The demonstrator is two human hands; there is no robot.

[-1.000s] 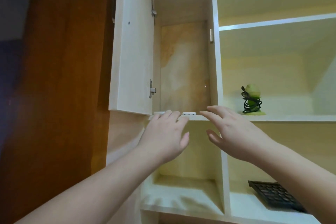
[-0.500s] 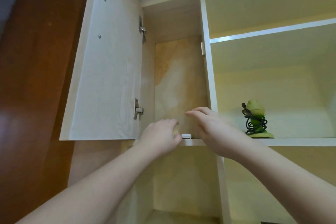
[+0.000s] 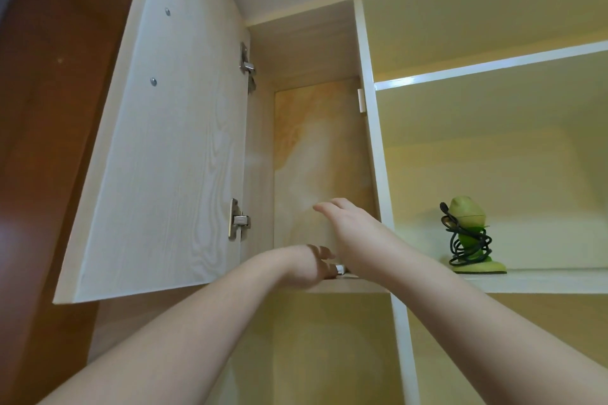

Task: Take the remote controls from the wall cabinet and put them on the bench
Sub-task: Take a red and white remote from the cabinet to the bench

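Wall cabinet [image 3: 316,148], door [image 3: 158,148] swung open at left. White remote control [image 3: 340,270], only its end visible, lies on cabinet shelf [image 3: 348,284] at near edge, between both hands. Left hand [image 3: 307,265] reaches onto shelf, fingers touching remote; grip cannot be judged. Right hand [image 3: 348,227] inside cabinet above remote, fingers extended, holding nothing. Green figure wrapped in black cable [image 3: 468,237] stands in open compartment at right.

Both bare forearms reaching upward and forward, converging. Left hand [image 3: 304,265] lying lower, palm down, fingers curling forward. Right hand [image 3: 348,223] sitting higher, crossing just above left, fingers extending straight toward left, relaxed, gripping nothing visible.
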